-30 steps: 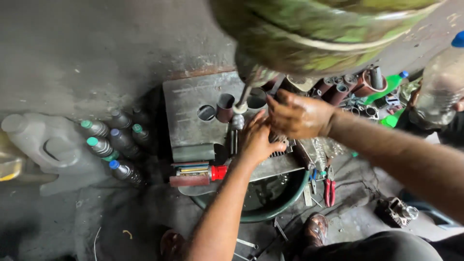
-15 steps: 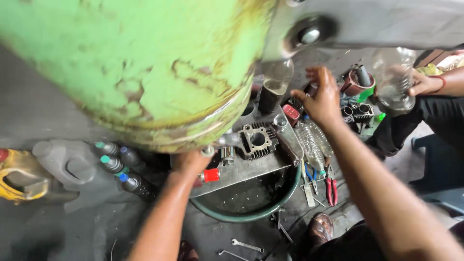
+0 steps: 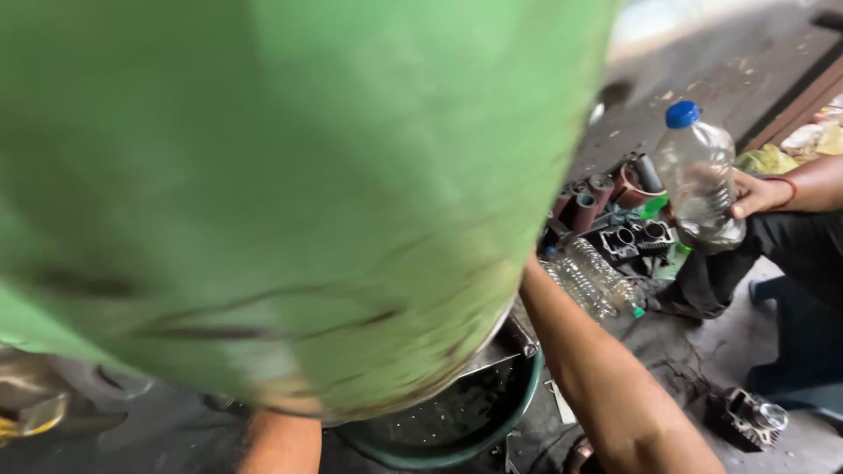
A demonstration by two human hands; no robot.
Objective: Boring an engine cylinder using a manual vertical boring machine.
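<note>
A large green painted body [image 3: 290, 193] filled most of the view, close to the camera, hiding both hands; only the forearms showed beneath it, so I could not tell how the fingers were set. Below sat a green basin [image 3: 492, 430] on the floor. At the right edge, a co-worker's hand [image 3: 757, 193] gripped a clear bottle [image 3: 698, 180].

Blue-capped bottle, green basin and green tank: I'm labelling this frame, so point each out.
blue-capped bottle [image 3: 700, 189]: head view, clear body.
green basin [image 3: 514, 420]: head view, right rim.
green tank [image 3: 290, 175]: head view, painted side.
</note>
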